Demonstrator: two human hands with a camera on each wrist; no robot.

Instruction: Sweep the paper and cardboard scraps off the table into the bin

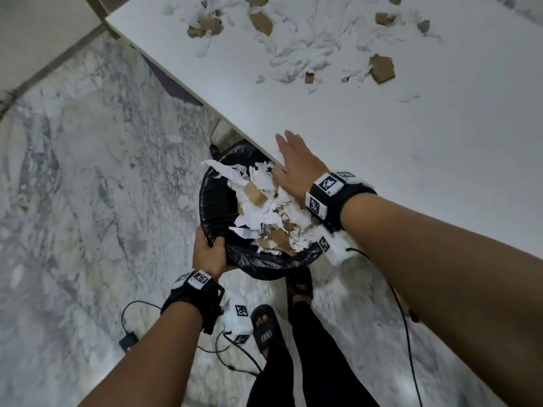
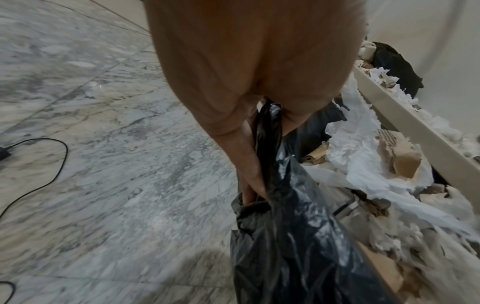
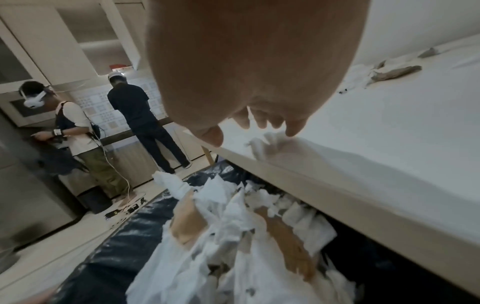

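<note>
A round bin (image 1: 217, 198) lined with a black bag (image 2: 291, 236) stands under the white table's (image 1: 411, 142) near edge, heaped with white paper and brown cardboard scraps (image 1: 264, 212). My left hand (image 1: 210, 254) grips the bin's near rim through the bag. My right hand (image 1: 293, 163) lies flat with fingers straight at the table edge above the bin; its fingertips (image 3: 292, 129) touch the tabletop beside a small paper scrap (image 3: 265, 144). More torn paper and cardboard (image 1: 293, 48) litter the far part of the table.
Marble floor (image 1: 88, 186) lies to the left. Black cables (image 1: 235, 351) trail on the floor near my sandalled feet (image 1: 266, 324). Two other people (image 3: 140, 121) stand at a counter across the room in the right wrist view.
</note>
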